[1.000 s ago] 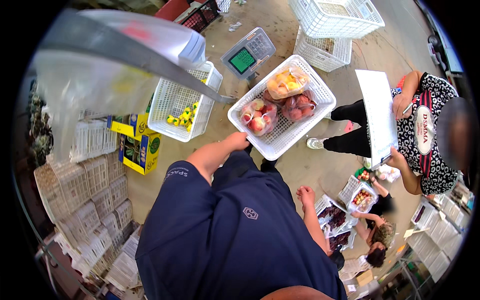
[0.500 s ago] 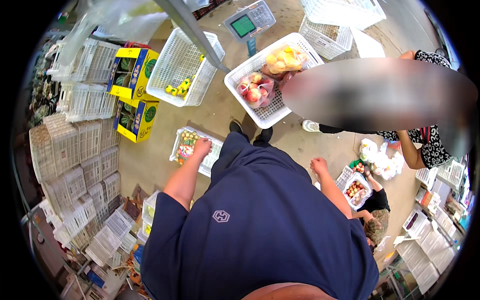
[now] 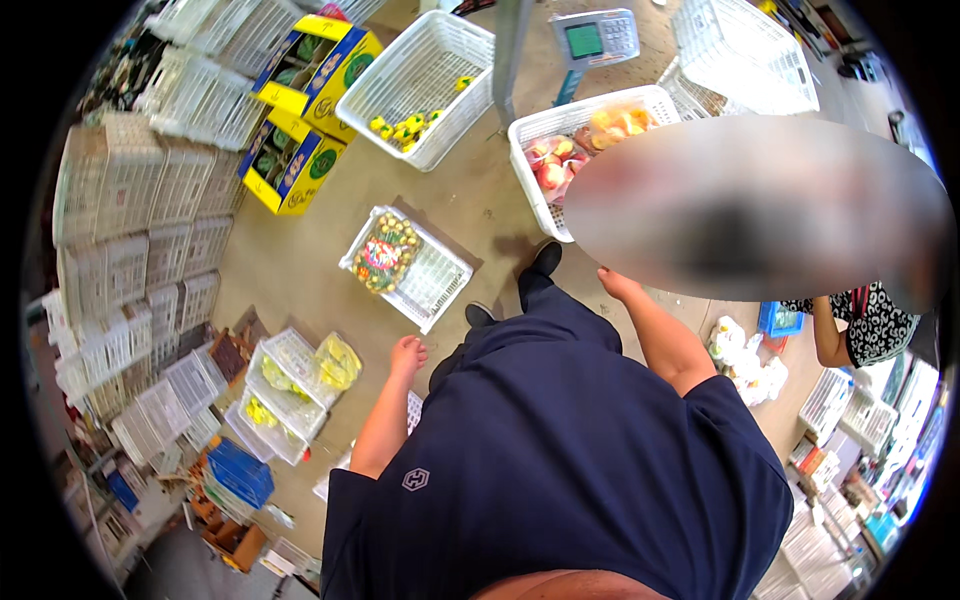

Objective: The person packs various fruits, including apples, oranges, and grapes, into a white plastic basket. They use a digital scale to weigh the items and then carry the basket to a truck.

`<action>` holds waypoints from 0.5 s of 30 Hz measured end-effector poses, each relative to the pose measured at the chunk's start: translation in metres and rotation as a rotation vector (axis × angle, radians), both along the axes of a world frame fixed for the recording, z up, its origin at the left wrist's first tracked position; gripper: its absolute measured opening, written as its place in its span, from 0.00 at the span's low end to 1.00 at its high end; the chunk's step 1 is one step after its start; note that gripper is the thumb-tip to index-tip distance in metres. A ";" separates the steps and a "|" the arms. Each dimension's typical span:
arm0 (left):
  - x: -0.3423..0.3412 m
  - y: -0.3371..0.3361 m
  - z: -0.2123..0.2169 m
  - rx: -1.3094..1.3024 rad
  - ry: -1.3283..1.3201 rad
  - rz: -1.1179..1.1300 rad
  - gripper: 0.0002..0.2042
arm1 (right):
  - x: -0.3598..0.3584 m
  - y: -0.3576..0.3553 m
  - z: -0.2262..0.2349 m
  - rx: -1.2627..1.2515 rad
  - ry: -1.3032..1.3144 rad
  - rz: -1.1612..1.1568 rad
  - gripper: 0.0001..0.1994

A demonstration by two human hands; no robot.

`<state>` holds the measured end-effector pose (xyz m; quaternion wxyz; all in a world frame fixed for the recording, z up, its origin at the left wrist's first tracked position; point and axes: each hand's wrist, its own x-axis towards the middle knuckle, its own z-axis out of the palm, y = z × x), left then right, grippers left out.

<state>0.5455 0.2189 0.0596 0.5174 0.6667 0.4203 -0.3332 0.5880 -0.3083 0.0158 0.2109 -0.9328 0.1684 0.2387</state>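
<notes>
My left hand (image 3: 408, 355) hangs in the air at my left side, fingers loosely bent and a little apart, holding nothing. Beyond it on the floor stands a low white crate (image 3: 437, 283); a bag of small round fruit (image 3: 386, 252) with a colourful label lies at its far left end. My right hand (image 3: 617, 284) is held out ahead, empty, with loosely bent fingers, close to the blurred patch. Past that hand is a white perforated crate (image 3: 533, 185) with bagged red-and-yellow fruit (image 3: 553, 163) and bagged yellow fruit (image 3: 620, 124). The blur hides its right part.
A scale (image 3: 597, 38) stands behind the fruit crate, beside a grey post (image 3: 509, 60). Left of it are a white basket with yellow packets (image 3: 410, 128) and watermelon boxes (image 3: 292, 165). Stacked crates (image 3: 110, 190) line the left. At right, a person's arm (image 3: 829, 335) shows near white bags (image 3: 745, 360).
I have turned and stepped forward; the low crate now lies further ahead of my left hand. My right hand has moved forward toward the fruit crate. The crouching person at right is out of sight.
</notes>
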 end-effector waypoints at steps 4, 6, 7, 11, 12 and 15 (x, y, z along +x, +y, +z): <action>-0.053 0.047 0.008 0.034 0.014 0.085 0.16 | 0.034 0.084 0.099 -0.265 -0.167 0.462 0.12; -0.082 0.076 -0.007 0.016 0.021 0.110 0.16 | 0.040 0.108 0.109 -0.265 -0.166 0.533 0.12; -0.099 0.092 -0.016 0.009 0.022 0.118 0.16 | 0.037 0.118 0.103 -0.263 -0.186 0.536 0.12; -0.133 0.137 -0.032 -0.015 -0.003 0.131 0.16 | 0.019 0.138 0.077 -0.204 -0.234 0.393 0.14; -0.136 0.142 -0.029 -0.006 -0.015 0.142 0.16 | 0.015 0.146 0.085 -0.166 -0.120 0.305 0.15; -0.133 0.144 -0.008 0.047 -0.030 0.095 0.16 | -0.014 0.138 0.076 -0.030 0.089 0.028 0.18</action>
